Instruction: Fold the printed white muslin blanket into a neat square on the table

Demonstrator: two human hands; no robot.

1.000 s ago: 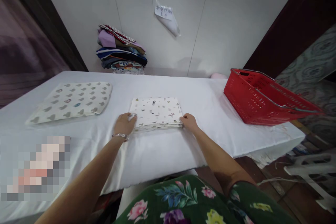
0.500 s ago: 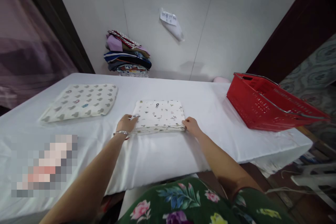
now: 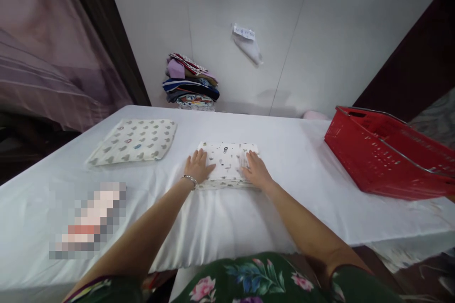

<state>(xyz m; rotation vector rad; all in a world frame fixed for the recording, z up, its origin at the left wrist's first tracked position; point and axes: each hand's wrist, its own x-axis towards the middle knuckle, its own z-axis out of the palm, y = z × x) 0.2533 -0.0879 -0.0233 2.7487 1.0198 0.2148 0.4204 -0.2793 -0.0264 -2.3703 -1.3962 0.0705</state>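
Counter (image 3: 302, 175): spreads flat beneath the small-print cloth (image 3: 226, 165), giving you something firm to press against.
Red basket (image 3: 408, 184): stands well to the right of the small-print cloth, which probably leaves you working room.
Grey-print cloth (image 3: 140, 142): lies flat, left of the small-print cloth and a little farther back, likely kept apart so the two don't mix.
Clothes pile (image 3: 194, 83): stacked behind and left of the small-print cloth, apparently out of your way.
Small-print cloth: folded in layers directly before you, so both sides are within reach.
Grip: your left hand (image 3: 199, 166) and right hand (image 3: 258, 170) rest flat on its opposite sides, fingers spread, pinching nothing, seemingly to steady the layers.
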